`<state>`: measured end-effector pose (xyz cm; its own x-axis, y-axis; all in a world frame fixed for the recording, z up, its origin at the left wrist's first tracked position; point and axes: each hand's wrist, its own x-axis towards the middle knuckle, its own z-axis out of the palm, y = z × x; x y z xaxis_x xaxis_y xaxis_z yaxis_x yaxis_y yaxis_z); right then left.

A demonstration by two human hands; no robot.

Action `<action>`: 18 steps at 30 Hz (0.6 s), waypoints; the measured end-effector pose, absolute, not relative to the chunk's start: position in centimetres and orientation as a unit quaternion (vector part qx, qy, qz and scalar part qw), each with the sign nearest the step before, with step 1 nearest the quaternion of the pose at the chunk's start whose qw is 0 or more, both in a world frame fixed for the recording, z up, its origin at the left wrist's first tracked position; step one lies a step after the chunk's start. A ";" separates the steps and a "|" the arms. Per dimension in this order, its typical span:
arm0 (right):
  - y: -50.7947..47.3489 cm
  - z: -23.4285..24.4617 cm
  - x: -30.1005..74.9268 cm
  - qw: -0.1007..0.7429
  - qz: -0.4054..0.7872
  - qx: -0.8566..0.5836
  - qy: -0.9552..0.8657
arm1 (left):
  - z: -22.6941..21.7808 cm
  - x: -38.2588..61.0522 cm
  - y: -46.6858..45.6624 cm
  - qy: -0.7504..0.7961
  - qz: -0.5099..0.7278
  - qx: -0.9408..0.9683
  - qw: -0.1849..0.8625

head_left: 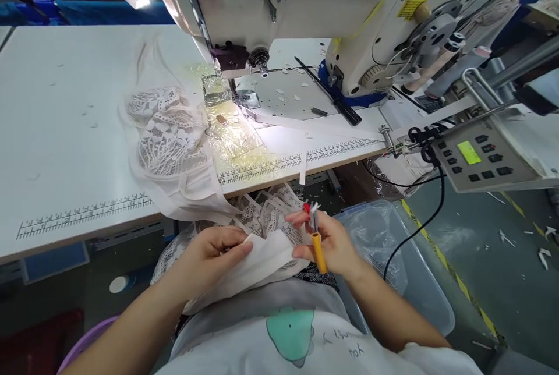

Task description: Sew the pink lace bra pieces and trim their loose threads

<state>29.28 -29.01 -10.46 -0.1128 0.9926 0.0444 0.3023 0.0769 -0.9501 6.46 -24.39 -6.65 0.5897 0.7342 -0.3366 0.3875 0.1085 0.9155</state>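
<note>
My left hand (pixel 213 255) is closed, with thumb and fingers pinching the edge of a white lace bra (pixel 266 253) gathered in my lap. My right hand (pixel 329 247) holds a small tool with a yellow handle (pixel 319 253). The tool has a metal end pointing up, with red and white bits near it; its exact kind I cannot make out. The right thumb and forefinger are apart, close to the white fabric. More white lace bras (pixel 172 136) lie on the table left of the needle area and trail over its front edge to my lap.
A sewing machine (pixel 244 2) stands over the white table (pixel 65 113). A black screwdriver (pixel 334 95) lies on its bed. White elastic tape (pixel 314 124) runs to a feeder with a control box (pixel 480 156) at right. Below is a clear plastic bin (pixel 419 282).
</note>
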 end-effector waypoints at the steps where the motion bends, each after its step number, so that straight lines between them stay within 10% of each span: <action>1: -29.0 -10.3 28.9 0.412 0.438 -0.517 -0.609 | -6.6 6.5 -24.4 0.432 0.140 0.657 0.602; 18: -29.6 -8.2 27.1 0.354 0.353 -0.568 -0.653 | -11.3 4.3 -28.8 0.428 0.173 0.853 0.243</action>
